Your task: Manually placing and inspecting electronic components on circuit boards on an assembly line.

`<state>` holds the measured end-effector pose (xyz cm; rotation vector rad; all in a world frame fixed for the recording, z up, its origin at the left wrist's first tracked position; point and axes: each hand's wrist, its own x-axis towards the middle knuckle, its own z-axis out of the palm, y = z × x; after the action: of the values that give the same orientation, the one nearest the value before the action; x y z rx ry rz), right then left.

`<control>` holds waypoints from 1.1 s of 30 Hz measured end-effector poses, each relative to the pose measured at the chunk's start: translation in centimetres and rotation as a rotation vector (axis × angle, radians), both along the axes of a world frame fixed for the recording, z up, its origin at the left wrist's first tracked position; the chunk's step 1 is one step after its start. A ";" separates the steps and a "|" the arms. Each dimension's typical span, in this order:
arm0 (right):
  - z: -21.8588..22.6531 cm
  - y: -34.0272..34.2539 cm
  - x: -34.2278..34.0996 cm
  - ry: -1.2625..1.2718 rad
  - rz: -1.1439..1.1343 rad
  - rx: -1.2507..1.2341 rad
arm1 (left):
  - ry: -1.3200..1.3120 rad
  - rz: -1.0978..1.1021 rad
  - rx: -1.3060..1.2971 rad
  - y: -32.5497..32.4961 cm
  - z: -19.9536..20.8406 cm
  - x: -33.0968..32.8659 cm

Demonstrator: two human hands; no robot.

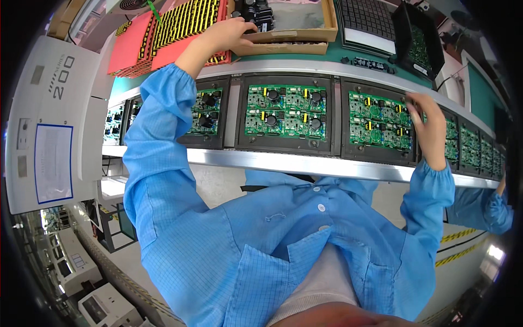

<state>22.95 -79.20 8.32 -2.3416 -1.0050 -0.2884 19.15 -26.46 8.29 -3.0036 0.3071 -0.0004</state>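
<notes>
My left hand reaches over the front edge of a cardboard box, thumb and fingers apart beside the black capacitor-like parts inside. My right hand hovers at the right side of a green circuit board panel in a black carrier frame. Its fingers are curled together; whatever they may hold is hidden. That panel shows bare round spots. On the middle circuit board panel, black round parts stand upright. Another panel, partly behind my left arm, also bears black round parts.
A metal rail edges the row of carriers. Red and yellow-black stacked trays stand back left. A black bin, a dark gridded tray and a strip of black parts lie back right. Another person's blue sleeve shows at right.
</notes>
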 end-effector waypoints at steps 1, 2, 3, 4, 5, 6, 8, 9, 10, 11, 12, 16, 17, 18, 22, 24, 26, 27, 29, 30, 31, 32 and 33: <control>1.4 2.2 0.2 0.006 0.084 0.052 | -0.013 -0.019 -0.004 0.5 -0.5 0.3; 2.2 4.7 0.6 -0.033 0.210 0.106 | -0.022 -0.037 -0.006 0.9 -0.9 0.6; 2.9 7.5 1.1 -0.075 0.336 0.159 | -0.029 -0.033 -0.005 1.6 -1.2 0.7; 3.3 10.2 1.5 -0.147 0.451 0.166 | -0.084 -0.100 -0.090 2.1 -1.4 1.0; 2.7 12.8 2.1 -0.015 0.483 0.155 | -0.138 -0.167 -0.175 2.4 -1.3 1.1; 2.2 15.7 2.9 -0.057 0.564 0.131 | -0.142 -0.165 -0.175 2.0 -0.8 0.9; -0.8 21.4 5.4 0.024 0.615 0.225 | -0.252 -0.116 -0.352 0.2 1.0 0.0; -0.9 24.1 6.7 0.037 0.569 0.152 | -0.327 -0.146 -0.403 -0.7 1.6 -0.8; -1.6 26.6 8.8 -0.148 0.560 0.215 | -0.327 -0.157 -0.405 -2.0 2.1 -1.2; -2.3 29.0 10.4 -0.326 0.558 0.278 | -0.333 -0.152 -0.457 -3.0 2.2 -2.1; -1.5 31.1 10.3 -0.280 0.597 0.181 | -0.340 -0.127 -0.510 -3.8 2.1 -4.0; -1.8 34.5 12.0 -0.451 0.746 -0.059 | -0.203 -0.129 -0.600 -8.8 1.5 -8.2; -1.9 34.8 13.2 -0.399 0.792 -0.079 | -0.133 -0.121 -0.647 -10.2 1.5 -8.3; -2.2 35.4 14.3 -0.343 0.846 -0.095 | -0.091 -0.090 -0.760 -11.9 1.0 -8.3; -1.7 34.5 14.0 -0.216 0.749 -0.073 | 0.015 -0.198 -0.800 -18.4 -1.1 -5.6; -0.7 32.0 14.4 -0.222 0.650 0.039 | -0.033 -0.356 -0.799 -21.0 -3.5 -3.1; 1.4 26.9 15.6 -0.340 0.671 0.160 | -0.010 -0.402 -0.780 -23.6 -5.3 -0.5; 4.6 23.4 13.3 0.056 0.668 0.184 | -0.029 -0.376 -0.716 -24.4 -6.0 -0.1; 6.9 15.2 11.1 0.112 0.526 0.149 | 0.019 -0.427 -0.733 -26.8 -6.7 1.7; 5.9 11.8 11.0 -0.210 0.433 0.079 | 0.030 -0.456 -0.738 -27.9 -7.1 2.6; 5.8 8.6 10.0 -0.044 0.340 0.058 | 0.041 -0.472 -0.746 -28.6 -7.4 3.0; 5.5 6.1 9.1 0.123 0.242 0.019 | 0.037 -0.479 -0.723 -28.8 -8.1 3.5; 4.4 3.1 8.9 0.167 0.217 0.029 | 0.036 -0.490 -0.682 -29.5 -8.5 4.0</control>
<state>31.82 -76.14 12.74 -2.1665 -1.1505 -0.0227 23.19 -55.94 -0.21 -3.4721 1.2686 -0.1191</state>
